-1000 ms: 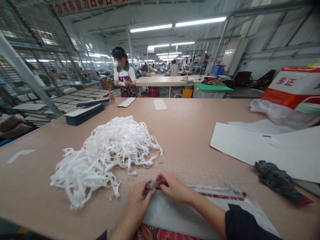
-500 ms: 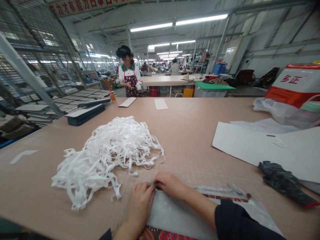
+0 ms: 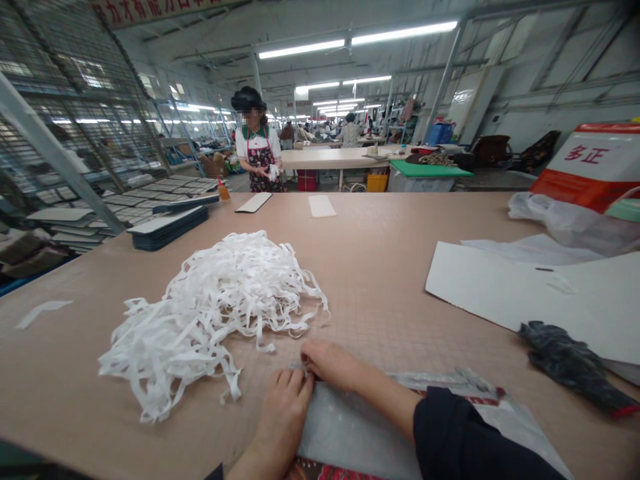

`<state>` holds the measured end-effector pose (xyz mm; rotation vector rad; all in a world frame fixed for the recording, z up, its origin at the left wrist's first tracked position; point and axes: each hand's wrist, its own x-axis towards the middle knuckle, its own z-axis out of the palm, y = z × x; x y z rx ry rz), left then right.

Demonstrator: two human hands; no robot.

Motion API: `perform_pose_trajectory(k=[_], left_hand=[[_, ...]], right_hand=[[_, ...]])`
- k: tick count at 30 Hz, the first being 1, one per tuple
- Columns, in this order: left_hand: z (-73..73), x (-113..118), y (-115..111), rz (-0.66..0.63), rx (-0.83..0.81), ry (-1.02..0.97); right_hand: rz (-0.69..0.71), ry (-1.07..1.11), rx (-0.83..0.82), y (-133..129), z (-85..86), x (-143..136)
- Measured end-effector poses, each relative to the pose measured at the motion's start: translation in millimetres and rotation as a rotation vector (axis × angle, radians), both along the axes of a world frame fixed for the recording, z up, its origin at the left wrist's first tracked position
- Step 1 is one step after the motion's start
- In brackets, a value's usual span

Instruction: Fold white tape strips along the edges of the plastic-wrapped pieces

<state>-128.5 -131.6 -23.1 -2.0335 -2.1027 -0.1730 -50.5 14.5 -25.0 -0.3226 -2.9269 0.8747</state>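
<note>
A grey-backed fabric piece [image 3: 360, 427] lies at the front of the table, with red patterned cloth showing along its near edge and in a strip at its far edge. At its far left corner, my right hand [image 3: 327, 363] pinches the edge, thumb and fingers together. My left hand [image 3: 287, 407] is right beside it, fingers bent down and closed on the left edge near the same corner. The fingertips hide what lies between them. Just beyond my hands sits a tangled heap of white fabric strips [image 3: 235, 287].
A dark knitted glove [image 3: 570, 363] and a large white board [image 3: 500, 287] lie at right. Stacked dark-edged panels [image 3: 170, 223] and an orange-brown bottle [image 3: 223, 191] stand at far left. A person in a patterned apron [image 3: 260, 160] stands beyond the table.
My right hand has shifted slightly left along the corner, away from the tips of my left hand. The person across the table has moved their hands a little.
</note>
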Motion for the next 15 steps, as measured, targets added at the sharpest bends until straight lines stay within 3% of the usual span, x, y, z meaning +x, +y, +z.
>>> perform_pose_trajectory(k=[5, 10, 15], left_hand=[[-1.5, -1, 2, 0.055, -0.036, -0.045], [-9.2, -5, 3, -0.019, 0.033, -0.021], [-9.1, -8, 6, -0.072, 0.065, -0.098]], right_hand=[[-0.056, -0.02, 0.016, 0, -4.0, -1], [-0.147, -0.007, 0.056, -11, -5.3, 0], [-0.205, -0.01, 0.18, -16, 2.2, 35]])
